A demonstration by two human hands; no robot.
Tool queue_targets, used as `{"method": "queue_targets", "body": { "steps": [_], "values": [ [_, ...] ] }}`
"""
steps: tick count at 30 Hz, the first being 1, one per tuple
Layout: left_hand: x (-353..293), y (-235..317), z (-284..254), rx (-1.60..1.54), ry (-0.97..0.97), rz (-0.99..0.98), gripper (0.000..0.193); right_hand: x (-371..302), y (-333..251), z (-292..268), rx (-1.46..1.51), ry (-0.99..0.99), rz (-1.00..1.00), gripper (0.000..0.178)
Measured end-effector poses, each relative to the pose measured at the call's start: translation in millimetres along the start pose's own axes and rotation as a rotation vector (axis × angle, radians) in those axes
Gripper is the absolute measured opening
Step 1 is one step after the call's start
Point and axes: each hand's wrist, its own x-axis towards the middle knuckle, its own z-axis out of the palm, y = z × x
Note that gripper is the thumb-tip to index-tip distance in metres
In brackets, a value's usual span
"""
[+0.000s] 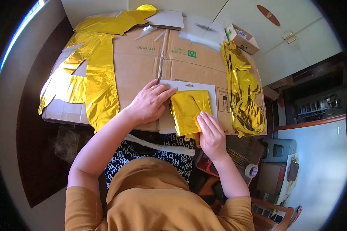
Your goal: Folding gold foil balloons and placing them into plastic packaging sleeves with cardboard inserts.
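Note:
A folded gold foil balloon (189,109) lies as a flat packet on a white backing card (165,123) with a hanger hole at its top. My left hand (152,101) rests at the card's upper left, its fingers laid out over the card's edge and reaching the packet's corner. My right hand (211,134) presses on the packet's lower right. Its fingers are held together over something small and orange (197,124), mostly hidden beneath them. A bit of gold foil hangs below the packet's lower edge.
Flat gold foil balloons (100,77) spread over the left of the cardboard work surface (137,61). More crumpled gold foil (245,88) lies at the right. A small open box (243,38) stands at the back right, white cards (165,19) at the back. A tape roll (251,170) sits below right.

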Motion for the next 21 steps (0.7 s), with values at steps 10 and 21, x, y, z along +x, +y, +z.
{"method": "queue_targets", "body": {
  "steps": [10,21],
  "values": [
    [4.1,17.7,-3.7,0.009,0.090,0.080,0.054,19.6,-8.2,-21.3,0.016,-0.205,0.019,0.053],
    [6.8,22.4,10.4,0.028,0.012,-0.002,0.063,73.3,60.3,35.0,-0.021,-0.333,0.053,0.067]
  ]
}}
